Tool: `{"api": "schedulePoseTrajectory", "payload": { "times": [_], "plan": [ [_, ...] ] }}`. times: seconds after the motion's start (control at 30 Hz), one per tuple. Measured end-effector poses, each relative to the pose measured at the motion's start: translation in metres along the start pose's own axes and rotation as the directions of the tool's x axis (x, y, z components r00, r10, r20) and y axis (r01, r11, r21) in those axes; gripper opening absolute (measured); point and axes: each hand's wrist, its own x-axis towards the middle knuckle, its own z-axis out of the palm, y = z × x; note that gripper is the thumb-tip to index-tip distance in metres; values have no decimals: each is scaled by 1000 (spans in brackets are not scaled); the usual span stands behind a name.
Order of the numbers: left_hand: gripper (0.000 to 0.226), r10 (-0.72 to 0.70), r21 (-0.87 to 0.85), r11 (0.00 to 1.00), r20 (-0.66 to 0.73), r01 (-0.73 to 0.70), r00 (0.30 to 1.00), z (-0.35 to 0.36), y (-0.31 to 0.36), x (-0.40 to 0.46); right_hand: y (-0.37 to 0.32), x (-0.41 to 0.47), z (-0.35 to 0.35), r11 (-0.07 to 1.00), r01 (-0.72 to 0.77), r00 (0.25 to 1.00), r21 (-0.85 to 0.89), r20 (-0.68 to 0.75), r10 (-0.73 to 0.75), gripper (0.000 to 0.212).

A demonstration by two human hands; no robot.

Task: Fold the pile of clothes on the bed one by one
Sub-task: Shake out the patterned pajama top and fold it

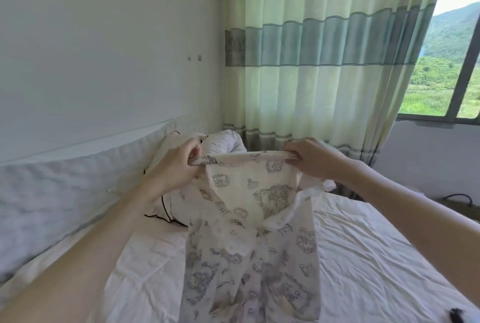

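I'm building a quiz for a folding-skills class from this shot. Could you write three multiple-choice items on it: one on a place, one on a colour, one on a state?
1. Where does the pillow with dark piping lie?
A. Left of the held printed garment, by the headboard cushion
B. On the window sill
C. On the floor

2. What colours are the curtain bands?
A. Red and black
B. Pale green and grey-teal
C. Plain orange

3. How is the garment held?
A. It lies folded flat, untouched
B. One hand holds it
C. The left hand and the right hand each pinch its top edge, and it hangs down to the bed

Answers: 1 A, the pillow lies behind the left forearm; 2 B, the stripes alternate across the curtain; 3 C, fingers of both hands curl over the upper hem.
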Motion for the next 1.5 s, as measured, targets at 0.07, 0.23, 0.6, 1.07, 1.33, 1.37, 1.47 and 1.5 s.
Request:
{"api": "schedulePoseTrajectory", "payload": {
  "times": [0.07, 0.23, 0.6, 1.07, 1.33, 1.37, 1.47, 1.5],
  "plan": [
    [29, -31, -60, 998, 17, 32, 999, 7, -3, 0, 3, -1, 9, 1000, -10, 999, 24, -33, 11, 15],
    [11, 53, -141, 988, -52, -60, 997, -2, -2, -1, 3, -4, 11, 923, -14, 979, 384, -184, 91, 37],
    [9, 21, 106, 994, 28, -24, 999, -18, -28, -4, -7, -19, 24, 843, 123, 968, 523, -249, 13, 16],
    [9, -108, -343, 916, 291, 208, 951, -37, -22, -6, -4, -23, 7, 699, 112, 993, 706, -56, -103, 35],
    [43, -27, -408, 863, 553, 299, 833, -60, -13, -5, 21, -2, -4, 511, -165, 982, 844, 92, 165, 7],
    [37, -61, -325, 918, 447, 225, 892, -58, -12, -3, 21, 1, -6, 481, -173, 980, 860, 103, 168, 5],
    [27, -51, -356, 929, 134, 96, 990, -51, -10, 2, 15, 13, -9, 540, -124, 977, 833, 8, 212, 4],
    [23, -34, -405, 913, 34, 45, 999, -49, -10, 3, 13, 18, -10, 554, -90, 968, 828, -58, 244, 6]
  ]
}}
